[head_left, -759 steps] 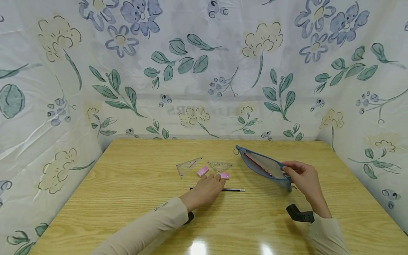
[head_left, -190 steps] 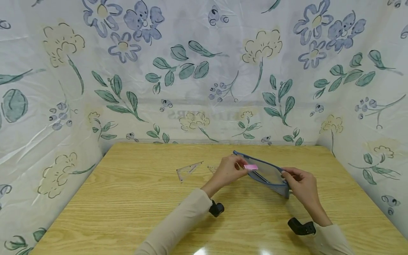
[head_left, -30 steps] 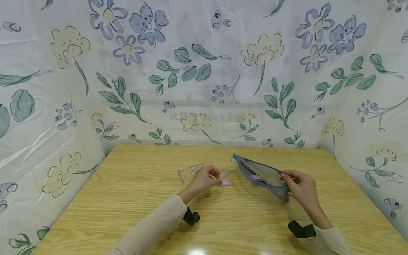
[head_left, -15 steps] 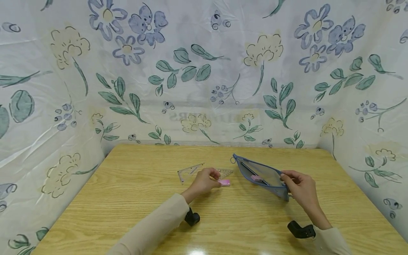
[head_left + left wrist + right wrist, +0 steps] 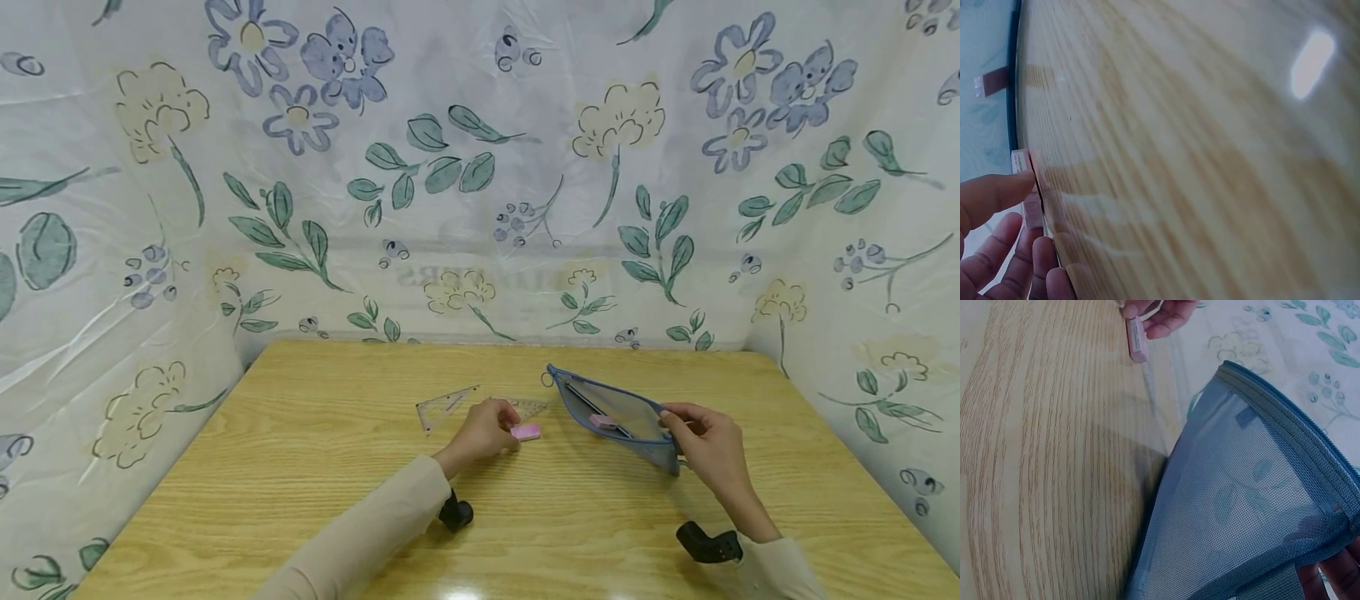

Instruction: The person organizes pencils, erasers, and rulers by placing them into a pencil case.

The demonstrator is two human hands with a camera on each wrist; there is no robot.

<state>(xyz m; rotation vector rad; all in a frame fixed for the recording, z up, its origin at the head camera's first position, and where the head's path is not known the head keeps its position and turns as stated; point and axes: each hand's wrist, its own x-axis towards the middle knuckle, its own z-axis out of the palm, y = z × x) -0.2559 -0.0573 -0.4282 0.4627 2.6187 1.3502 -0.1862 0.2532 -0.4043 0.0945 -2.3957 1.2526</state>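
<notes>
My left hand (image 5: 483, 432) pinches a pink eraser (image 5: 528, 432) at the table top, the thumb lying on one side of it in the left wrist view. To its right, my right hand (image 5: 712, 437) grips the end of a blue mesh zip pouch (image 5: 633, 408) and keeps its mouth spread wide. Inside the pouch lie a dark pencil (image 5: 581, 396) and a second pink eraser (image 5: 602, 421). The right wrist view shows the pouch's mesh side (image 5: 1241, 481) close up, with the left hand (image 5: 1169, 315) and its eraser (image 5: 1137, 345) beyond.
Behind the left hand lies a clear set square (image 5: 531, 407), partly covered by the fingers. Another clear set square (image 5: 450, 396) is farther left. The wooden table (image 5: 300, 467) meets a flowered cloth (image 5: 525, 308) at the back and sides.
Long before, the dark pencil and both erasers lay on the table; the pencil and one eraser are now in the pouch. In the last second, the left fingers close about the remaining eraser, which turns slightly.
</notes>
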